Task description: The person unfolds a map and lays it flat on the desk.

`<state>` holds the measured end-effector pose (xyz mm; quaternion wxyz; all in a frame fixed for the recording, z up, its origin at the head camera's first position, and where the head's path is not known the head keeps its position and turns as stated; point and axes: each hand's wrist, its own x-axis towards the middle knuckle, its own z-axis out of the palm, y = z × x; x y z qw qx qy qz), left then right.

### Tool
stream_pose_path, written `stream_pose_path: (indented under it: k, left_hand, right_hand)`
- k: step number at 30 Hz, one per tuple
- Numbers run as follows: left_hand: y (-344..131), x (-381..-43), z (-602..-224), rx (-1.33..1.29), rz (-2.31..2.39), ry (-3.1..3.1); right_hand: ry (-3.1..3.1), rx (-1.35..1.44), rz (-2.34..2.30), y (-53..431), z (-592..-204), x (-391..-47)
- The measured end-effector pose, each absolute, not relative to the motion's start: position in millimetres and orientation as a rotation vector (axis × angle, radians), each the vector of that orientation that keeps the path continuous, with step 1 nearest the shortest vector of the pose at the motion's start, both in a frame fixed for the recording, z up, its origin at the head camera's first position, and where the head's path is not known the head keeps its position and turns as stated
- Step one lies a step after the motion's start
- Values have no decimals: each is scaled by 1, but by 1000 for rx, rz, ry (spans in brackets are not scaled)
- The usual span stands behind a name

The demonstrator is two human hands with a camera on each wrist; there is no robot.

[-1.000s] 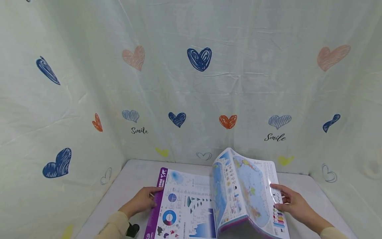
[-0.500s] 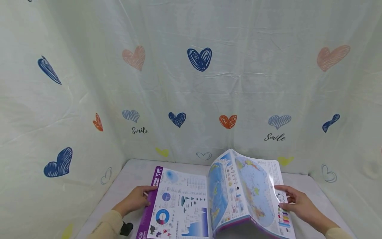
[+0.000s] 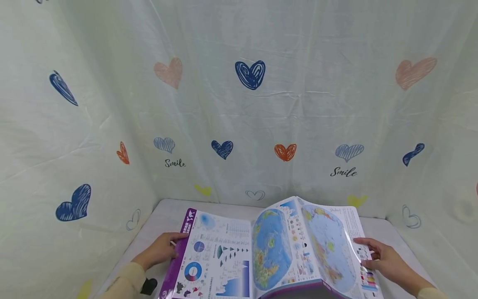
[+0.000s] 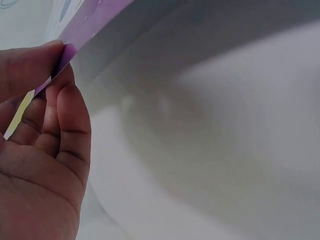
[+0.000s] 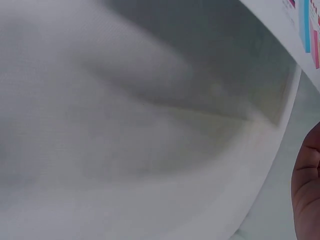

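Note:
A glossy folded world map [image 3: 271,245] lies partly unfolded in the head view, its right part raised in a ridge along a fold. Its left panel carries charts and a purple border. My left hand [image 3: 158,250] pinches that purple edge between thumb and fingers; the left wrist view shows the same grip, with the purple edge [image 4: 95,22] lifted off the surface. On the far side, my right hand [image 3: 388,261] grips the map's right edge. In the right wrist view only part of the right hand [image 5: 307,185] shows, below the map's underside corner; its fingertips are out of frame.
Under the map is a white-covered table [image 3: 169,209]. A pale curtain [image 3: 298,108] printed with hearts hangs close behind and at both sides. A black object [image 3: 149,286] shows by the left wrist.
My hands have moved apart, the left one leftward and the right one rightward and slightly down. The map has spread wider, and its raised fold has sunk lower.

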<state>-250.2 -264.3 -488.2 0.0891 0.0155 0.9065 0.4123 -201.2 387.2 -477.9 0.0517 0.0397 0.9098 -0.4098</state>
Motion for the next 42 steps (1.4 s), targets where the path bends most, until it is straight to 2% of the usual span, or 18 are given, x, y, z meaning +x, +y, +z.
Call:
stream_pose_path:
  k: [19,42]
  left_hand:
    - [-283,-248,-490,8,1207,2732]
    - [-288,-248,-497,-1,1171,2737]
  right_hand:
    - [2811,65,-1125,417,-498,-203]
    - [2834,134,-853,423,-512,-209]
